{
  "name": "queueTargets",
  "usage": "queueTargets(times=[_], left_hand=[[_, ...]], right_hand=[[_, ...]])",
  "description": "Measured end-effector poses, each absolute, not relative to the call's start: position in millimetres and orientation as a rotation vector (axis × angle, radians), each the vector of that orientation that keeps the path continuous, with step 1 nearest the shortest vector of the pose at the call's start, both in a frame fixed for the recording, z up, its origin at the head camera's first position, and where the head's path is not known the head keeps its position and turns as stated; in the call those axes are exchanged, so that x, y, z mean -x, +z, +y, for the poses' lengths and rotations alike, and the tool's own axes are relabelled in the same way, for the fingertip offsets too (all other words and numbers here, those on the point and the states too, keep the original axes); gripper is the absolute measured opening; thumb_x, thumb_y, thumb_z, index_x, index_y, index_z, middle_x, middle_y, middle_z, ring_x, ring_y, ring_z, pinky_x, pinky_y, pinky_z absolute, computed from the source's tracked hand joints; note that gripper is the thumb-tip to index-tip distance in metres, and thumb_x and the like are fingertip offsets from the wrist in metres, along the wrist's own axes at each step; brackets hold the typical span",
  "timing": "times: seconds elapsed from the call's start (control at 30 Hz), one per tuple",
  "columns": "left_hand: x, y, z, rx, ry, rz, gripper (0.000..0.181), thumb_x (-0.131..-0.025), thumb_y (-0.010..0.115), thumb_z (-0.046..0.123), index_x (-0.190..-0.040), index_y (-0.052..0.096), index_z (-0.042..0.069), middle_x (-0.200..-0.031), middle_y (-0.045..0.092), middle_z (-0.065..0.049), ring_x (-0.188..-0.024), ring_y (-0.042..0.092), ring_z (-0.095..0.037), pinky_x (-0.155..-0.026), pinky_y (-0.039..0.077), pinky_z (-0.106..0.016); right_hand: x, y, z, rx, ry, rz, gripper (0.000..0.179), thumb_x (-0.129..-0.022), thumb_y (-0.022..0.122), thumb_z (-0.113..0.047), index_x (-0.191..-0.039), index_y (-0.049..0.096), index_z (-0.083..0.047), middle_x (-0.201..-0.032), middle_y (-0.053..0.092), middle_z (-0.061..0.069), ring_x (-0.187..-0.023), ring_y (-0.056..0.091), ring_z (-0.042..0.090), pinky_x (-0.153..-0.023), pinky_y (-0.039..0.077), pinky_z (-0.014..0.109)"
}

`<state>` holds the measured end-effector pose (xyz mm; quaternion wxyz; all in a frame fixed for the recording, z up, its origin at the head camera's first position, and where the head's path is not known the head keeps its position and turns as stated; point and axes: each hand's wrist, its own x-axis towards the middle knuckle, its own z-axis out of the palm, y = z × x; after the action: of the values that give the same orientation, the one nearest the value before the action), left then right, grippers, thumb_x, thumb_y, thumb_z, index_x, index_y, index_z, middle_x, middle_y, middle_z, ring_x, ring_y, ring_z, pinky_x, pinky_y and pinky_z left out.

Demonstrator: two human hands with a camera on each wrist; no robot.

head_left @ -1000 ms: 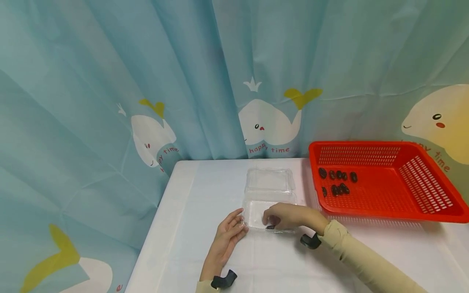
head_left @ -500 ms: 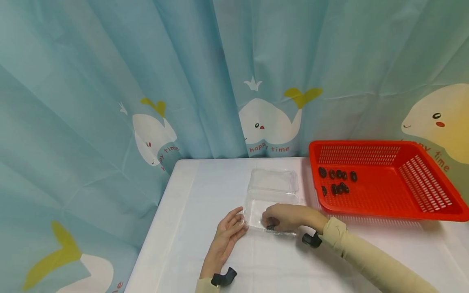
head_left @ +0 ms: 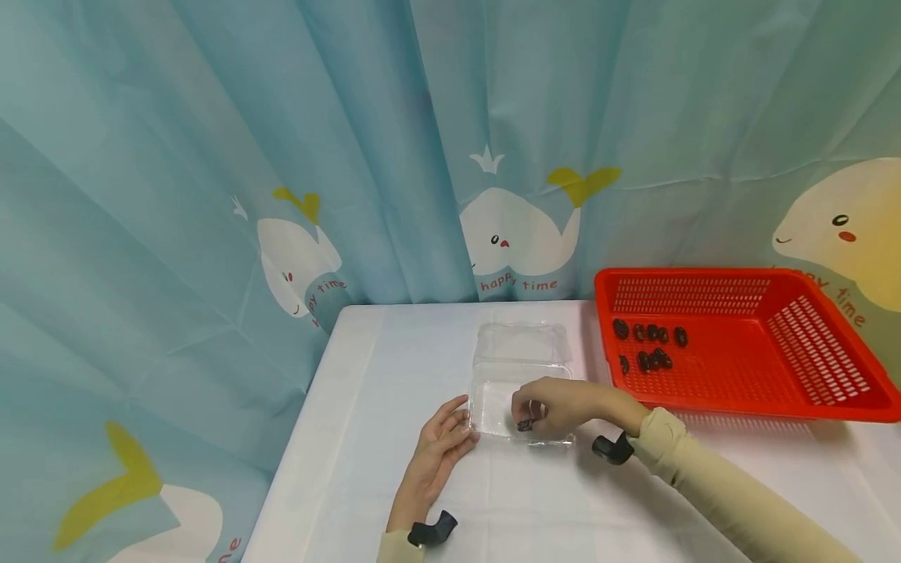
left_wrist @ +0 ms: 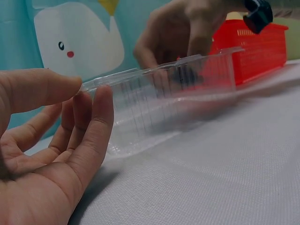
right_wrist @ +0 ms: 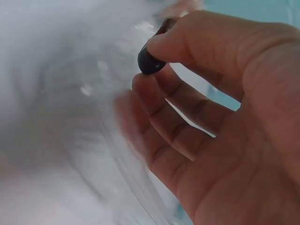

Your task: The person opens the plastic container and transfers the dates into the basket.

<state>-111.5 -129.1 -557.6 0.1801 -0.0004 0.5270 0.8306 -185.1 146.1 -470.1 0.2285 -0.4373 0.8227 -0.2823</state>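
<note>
A clear plastic clamshell box (head_left: 496, 426) lies on the white table with its lid folded back toward the curtain. My left hand (head_left: 436, 453) pinches the box's left front corner; in the left wrist view the thumb (left_wrist: 47, 89) lies along the rim, with the index fingertip just below it. Over the box's tray, my right hand (head_left: 552, 404) pinches a dark, glossy oval date (right_wrist: 152, 56) between thumb and fingers. The other fingers of that hand are loosely bent. In the left wrist view the date shows as a dark blur behind the clear wall.
To the right stands a red perforated basket (head_left: 732, 375), with several more dark dates (head_left: 651, 335) in two rows at its left end. A blue curtain (head_left: 394, 195) with whale prints hangs behind the table (head_left: 366, 391).
My right hand has risen slightly and shifted right, with the date now showing at its fingertips. The box has shifted a little, while my left hand stays at its corner.
</note>
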Motion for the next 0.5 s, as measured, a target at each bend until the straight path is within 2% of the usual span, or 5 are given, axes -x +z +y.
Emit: queueTargets(times=[0.23, 0.5], left_hand=[[111, -555, -128, -0.017, 2.358, 1.48, 0.066, -0.099, 0.06, -0.001, -0.159, 0.034, 0.004, -0.126, 0.057, -0.004, -0.102, 0.064, -0.011, -0.092, 0.059, -0.021], [111, -557, -129, -0.045, 2.339, 1.5, 0.067, -0.098, 0.059, -0.001, -0.159, 0.033, 0.005, -0.128, 0.057, -0.005, -0.104, 0.061, -0.011, -0.094, 0.058, -0.022]], right_hand=[[189, -444, 172, 1.096, -0.931, 2.21, 0.028, -0.085, 0.065, 0.006, -0.103, 0.068, -0.015, -0.097, 0.068, -0.005, -0.092, 0.064, 0.012, -0.081, 0.059, 0.027], [188, -425, 206, 0.964, -1.038, 2.239, 0.026, -0.093, 0.063, 0.0, -0.109, 0.068, -0.02, -0.102, 0.07, 0.003, -0.098, 0.065, 0.014, -0.087, 0.06, 0.03]])
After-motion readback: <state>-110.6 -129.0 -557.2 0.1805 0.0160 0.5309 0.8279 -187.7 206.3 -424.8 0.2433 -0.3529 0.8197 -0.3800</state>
